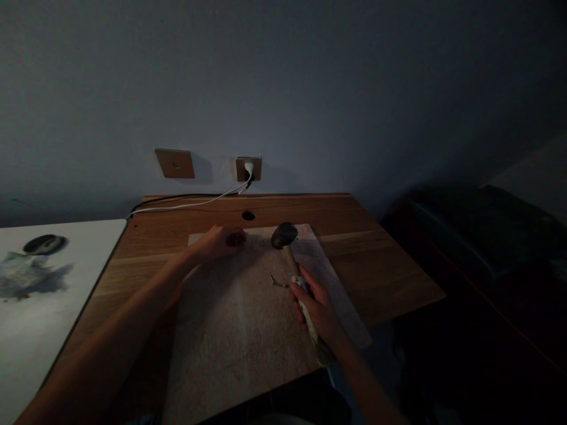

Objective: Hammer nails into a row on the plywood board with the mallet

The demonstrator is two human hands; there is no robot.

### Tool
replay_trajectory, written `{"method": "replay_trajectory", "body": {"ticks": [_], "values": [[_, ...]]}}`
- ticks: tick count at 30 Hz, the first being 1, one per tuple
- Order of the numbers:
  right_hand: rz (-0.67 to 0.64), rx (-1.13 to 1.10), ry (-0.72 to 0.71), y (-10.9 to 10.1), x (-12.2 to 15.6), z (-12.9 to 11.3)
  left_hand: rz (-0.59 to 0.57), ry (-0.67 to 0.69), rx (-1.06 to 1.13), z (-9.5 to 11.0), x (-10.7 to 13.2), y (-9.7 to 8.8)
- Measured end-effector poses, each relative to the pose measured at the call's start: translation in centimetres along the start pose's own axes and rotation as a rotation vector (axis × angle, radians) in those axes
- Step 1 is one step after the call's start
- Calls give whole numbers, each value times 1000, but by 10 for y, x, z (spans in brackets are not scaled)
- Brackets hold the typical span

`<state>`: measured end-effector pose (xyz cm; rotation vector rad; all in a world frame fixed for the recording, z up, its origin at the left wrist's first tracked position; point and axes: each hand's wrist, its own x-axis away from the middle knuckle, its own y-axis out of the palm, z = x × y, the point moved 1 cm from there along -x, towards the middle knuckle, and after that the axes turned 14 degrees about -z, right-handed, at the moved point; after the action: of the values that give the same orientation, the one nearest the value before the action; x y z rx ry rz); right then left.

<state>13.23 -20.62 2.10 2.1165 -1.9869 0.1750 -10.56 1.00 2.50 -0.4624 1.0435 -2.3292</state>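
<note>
My right hand (pixel 313 298) is wrapped round the pale wooden handle of a mallet (pixel 289 260). Its dark, rounded head (pixel 284 235) points away from me, over the far part of a pale board (pixel 239 330). Beside the fingers of this hand lies a thin, bent, shiny metal piece (pixel 278 283), too small to name. My left hand (pixel 221 242) is at the board's far left edge with its fingers curled in. Whatever those fingers hold, if anything, is hidden in the dim light.
The board lies on a wooden desk (pixel 372 271) against a wall. White and black cables run from a wall socket (pixel 248 169) to the left. On a white surface (pixel 39 342) at the left are a dark round object (pixel 44 244) and a crumpled pale heap (pixel 31 275).
</note>
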Motion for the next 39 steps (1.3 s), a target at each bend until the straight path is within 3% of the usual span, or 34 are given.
{"method": "replay_trajectory", "body": {"ticks": [6, 19, 28, 33, 39], "values": [[-49, 17, 11, 10, -2, -8, 18, -22, 55, -13, 0, 2], [-192, 67, -10, 39, -17, -17, 37, -34, 86, -13, 0, 6], [-238, 124, 23, 39, -21, -17, 31, -46, 125, -12, 2, 6], [-235, 179, -25, 40, -19, -13, 18, -58, 110, -12, 2, 6], [-255, 198, -16, 43, -17, -16, 63, -30, 96, -13, 2, 5]]}}
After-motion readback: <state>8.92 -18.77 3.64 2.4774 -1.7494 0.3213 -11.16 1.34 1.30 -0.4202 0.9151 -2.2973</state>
